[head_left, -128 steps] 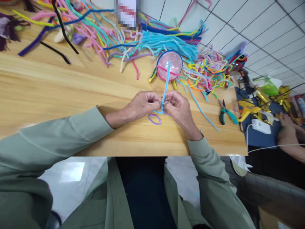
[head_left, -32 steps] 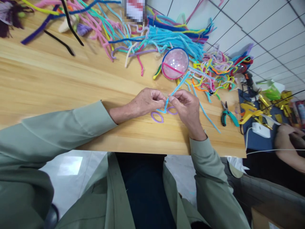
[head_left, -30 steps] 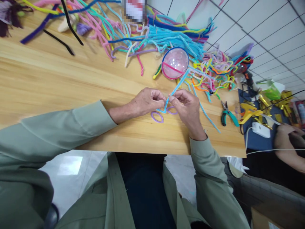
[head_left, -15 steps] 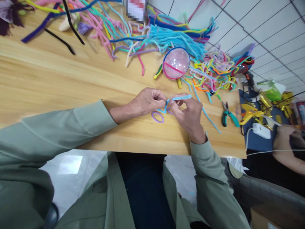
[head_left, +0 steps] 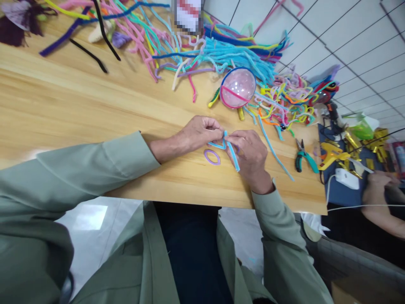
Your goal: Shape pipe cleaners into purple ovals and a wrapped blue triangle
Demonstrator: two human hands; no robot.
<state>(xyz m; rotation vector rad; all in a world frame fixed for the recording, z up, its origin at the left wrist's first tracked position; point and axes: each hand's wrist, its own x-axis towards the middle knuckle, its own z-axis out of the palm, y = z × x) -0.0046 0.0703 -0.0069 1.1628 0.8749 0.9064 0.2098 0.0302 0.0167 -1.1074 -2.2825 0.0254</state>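
Between my two hands is a light blue pipe cleaner [head_left: 233, 156], bent at sharp angles, with one straight end slanting down toward me. My left hand [head_left: 202, 134] pinches it between thumb and forefinger. Right beside it, the fingers of my right hand [head_left: 249, 154] are closed on the same pipe cleaner near its bend. A purple pipe cleaner loop [head_left: 212, 157], shaped like a pointed oval, lies on the table just below my left fingertips. Another bit of purple shows by my right fingers, partly hidden by them.
Beyond my hands sits a clear dome [head_left: 238, 88] with a blue and pink rim. Heaped pipe cleaners [head_left: 240, 55] line the table's back. Pliers [head_left: 305, 157] and a yellow glue gun [head_left: 333, 155] lie to the right, near another person's arm [head_left: 379, 198]. A loose blue pipe cleaner [head_left: 275, 152] lies beside my right hand.
The free end of the blue pipe cleaner has swung from pointing right across my right hand to pointing down toward me. My right hand has turned slightly with it.
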